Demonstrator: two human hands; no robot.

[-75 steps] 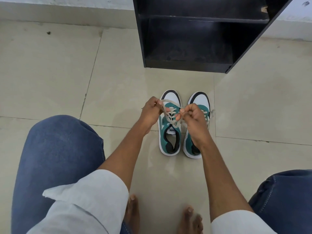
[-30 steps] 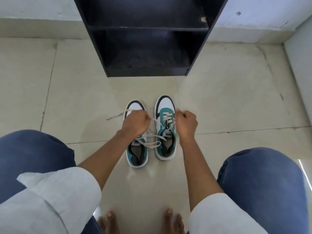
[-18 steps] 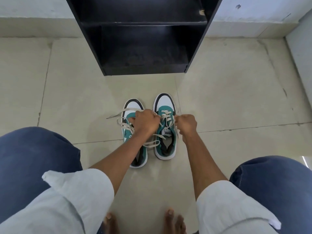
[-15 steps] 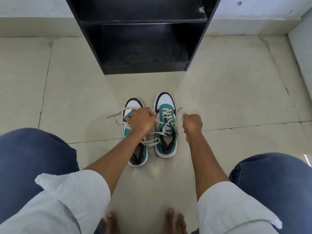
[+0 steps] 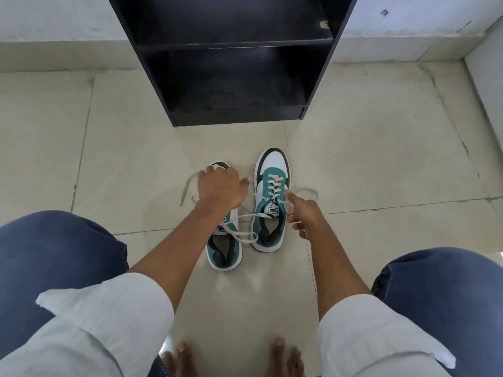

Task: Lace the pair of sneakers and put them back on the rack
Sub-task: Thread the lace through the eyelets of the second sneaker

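Observation:
Two teal, white and black sneakers stand side by side on the tiled floor, toes toward the black rack (image 5: 236, 115). The right sneaker (image 5: 272, 170) is laced up its front, and its loose lace ends (image 5: 245, 235) trail across the left sneaker and out to the right. My left hand (image 5: 220, 189) lies palm down over the front of the left sneaker (image 5: 224, 254), fingers and thumb curled around its sides, hiding its toe and laces. My right hand (image 5: 304, 216) hovers beside the right sneaker with fingers apart, its index fingertip at the lace.
The rack's lower shelf (image 5: 236, 88) is dark and holds nothing. My knees in blue jeans (image 5: 54, 254) flank the shoes and my bare feet (image 5: 185, 360) are near the bottom edge. A wall (image 5: 487, 63) closes the right side. Bare tiles lie on both sides.
My right hand has let go of the lace and opened. My left hand has shifted left, onto the front of the left sneaker. The camera has tilted slightly.

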